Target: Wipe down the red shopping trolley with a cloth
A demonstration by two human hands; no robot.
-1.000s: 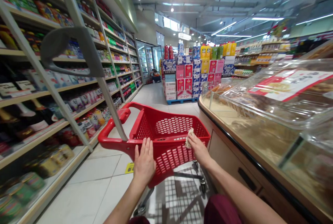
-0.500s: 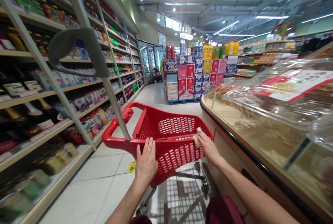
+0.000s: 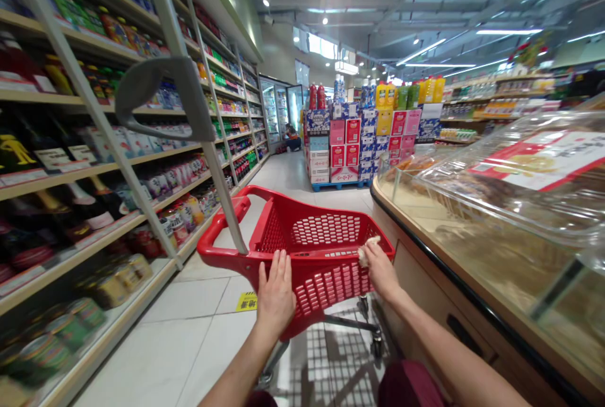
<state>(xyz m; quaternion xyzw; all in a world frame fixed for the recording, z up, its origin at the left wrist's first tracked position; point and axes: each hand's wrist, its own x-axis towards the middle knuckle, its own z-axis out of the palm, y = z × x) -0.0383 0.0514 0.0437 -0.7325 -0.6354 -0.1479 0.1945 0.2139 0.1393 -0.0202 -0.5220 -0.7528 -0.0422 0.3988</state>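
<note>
In front of me stands a red plastic shopping cart (image 3: 326, 284) with a perforated basket on wheels. My left hand (image 3: 276, 290) lies flat against its near side just below the rim, fingers stretched out and holding nothing. Toward the basket's right end, my right hand (image 3: 382, 273) is closed on a whitish cloth (image 3: 366, 251), pressed to the near rim. Part of the cloth is hidden by the fingers. A grey pole with a grey loop handle (image 3: 189, 98) rises at the cart's left end, next to its red push bar (image 3: 220, 221).
Shelves of bottles and cans (image 3: 85, 174) line the left. At right is a wooden display counter (image 3: 425, 256) with clear plastic food boxes (image 3: 534, 167). Stacked drink cartons (image 3: 345, 149) stand ahead on a blue pallet. A person (image 3: 293, 138) is low down near the fridges.
The view has shifted slightly, so the scene sits further right. My right hand with the cloth has moved a little along the cart's rim; my left hand stays flat on the side.
</note>
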